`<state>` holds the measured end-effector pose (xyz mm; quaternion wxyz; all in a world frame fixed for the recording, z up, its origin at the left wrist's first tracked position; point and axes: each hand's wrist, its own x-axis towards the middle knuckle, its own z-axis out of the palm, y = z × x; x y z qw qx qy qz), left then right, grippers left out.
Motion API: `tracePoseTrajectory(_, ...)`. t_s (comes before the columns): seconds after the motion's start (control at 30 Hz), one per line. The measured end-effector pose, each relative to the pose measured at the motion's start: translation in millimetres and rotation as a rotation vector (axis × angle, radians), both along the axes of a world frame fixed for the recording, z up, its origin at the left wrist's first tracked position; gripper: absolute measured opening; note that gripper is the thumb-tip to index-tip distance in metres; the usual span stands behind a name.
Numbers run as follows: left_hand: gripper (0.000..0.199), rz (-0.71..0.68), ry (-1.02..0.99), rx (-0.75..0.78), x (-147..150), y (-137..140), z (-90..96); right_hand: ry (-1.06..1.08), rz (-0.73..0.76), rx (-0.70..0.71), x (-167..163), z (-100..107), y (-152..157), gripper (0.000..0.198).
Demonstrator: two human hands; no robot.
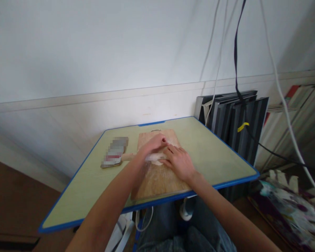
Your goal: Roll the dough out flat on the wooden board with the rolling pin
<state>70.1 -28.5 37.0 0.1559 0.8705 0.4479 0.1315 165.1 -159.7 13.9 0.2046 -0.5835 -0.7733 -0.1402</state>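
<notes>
A wooden cutting board [157, 182] dusted with white flour lies on the table. Across it runs what looks like a floury rolling pin [128, 156], its left end sticking out past my left forearm. Beneath the pin a flat, pale piece of dough [157, 163] shows in part. My left hand [156, 141] is closed just beyond the pin, fingertips pinched at what seems the dough's far edge, though the contact is hidden. My right hand [180, 161] is bent round the pin's right end, with its thumb on the near side and fingers on the far side.
A phone-like flat object [115, 151], blurred out, lies left of the board on the pale green table [212, 154] with blue edging. Dark folded panels [231, 119] lean at the right. Cables [236, 52] hang there. A filled box [286, 206] stands on the floor.
</notes>
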Motion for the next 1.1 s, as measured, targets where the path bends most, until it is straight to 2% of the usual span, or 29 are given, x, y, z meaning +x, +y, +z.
tracePoseTrajectory(0.1,0.011,-0.143,0.029,0.002,-5.9,-7.8,0.4,0.051,-0.008,-0.023,-0.7,1.1,-0.9,0.032)
tracePoseTrajectory(0.2,0.019,-0.208,0.108,0.137,-22.5,-20.3,3.5,0.088,-0.025,-0.033,-1.2,2.1,-0.5,0.029)
tracePoseTrajectory(0.33,0.025,0.029,0.272,0.382,-44.0,-50.0,7.6,0.109,-0.038,-0.024,-0.3,-0.5,4.1,0.034)
tracePoseTrajectory(0.4,0.029,0.104,0.330,0.468,-49.7,-67.6,8.6,0.112,-0.027,-0.034,0.5,-2.6,6.4,0.036)
tracePoseTrajectory(0.5,0.031,0.141,0.397,0.572,-52.1,-89.3,7.3,0.116,-0.023,-0.070,1.5,-4.0,7.9,0.037)
tracePoseTrajectory(0.6,0.034,0.108,0.416,0.533,-50.9,-97.2,3.7,0.080,-0.028,-0.099,1.3,-1.8,9.9,0.039)
tracePoseTrajectory(0.77,0.038,0.228,0.381,0.463,-51.0,-73.4,3.4,0.005,-0.090,-0.169,-2.5,8.6,32.7,0.043)
tracePoseTrajectory(0.9,0.039,0.347,0.332,0.366,-51.2,-40.0,5.3,-0.006,-0.134,-0.334,-2.1,16.2,71.5,0.041)
tracePoseTrajectory(1.0,0.038,0.383,0.303,0.325,-49.7,-20.9,5.7,0.031,-0.147,-0.453,0.9,18.3,96.4,0.043)
tracePoseTrajectory(1.1,0.038,0.364,0.295,0.275,-48.8,-13.5,5.3,0.068,-0.173,-0.504,2.9,18.8,103.3,0.045)
